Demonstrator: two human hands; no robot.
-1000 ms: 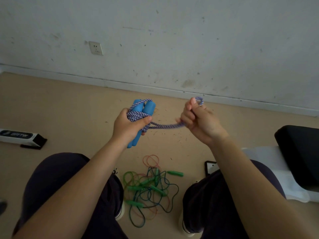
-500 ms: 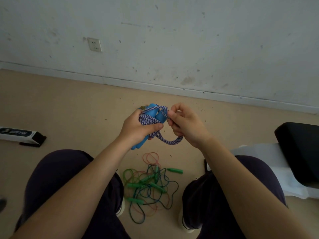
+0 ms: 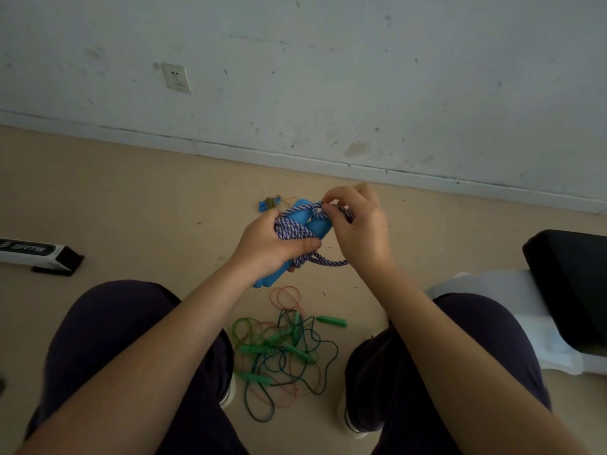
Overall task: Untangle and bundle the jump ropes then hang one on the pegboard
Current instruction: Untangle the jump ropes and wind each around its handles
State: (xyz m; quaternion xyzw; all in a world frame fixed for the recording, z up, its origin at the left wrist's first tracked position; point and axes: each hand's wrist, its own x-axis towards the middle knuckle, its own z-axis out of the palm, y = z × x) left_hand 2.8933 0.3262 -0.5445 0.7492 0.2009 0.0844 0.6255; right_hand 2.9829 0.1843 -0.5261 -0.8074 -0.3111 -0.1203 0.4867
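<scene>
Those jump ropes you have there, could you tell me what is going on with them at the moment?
A seated person is bundling a blue-handled jump rope. The left hand grips the two blue handles with the purple-and-white cord wound round them, while the right hand pinches the cord's free end at the top of the bundle. A loose loop hangs below. On the floor between the feet lies a tangled pile of green-handled jump ropes, not yet sorted. No pegboard is in view.
</scene>
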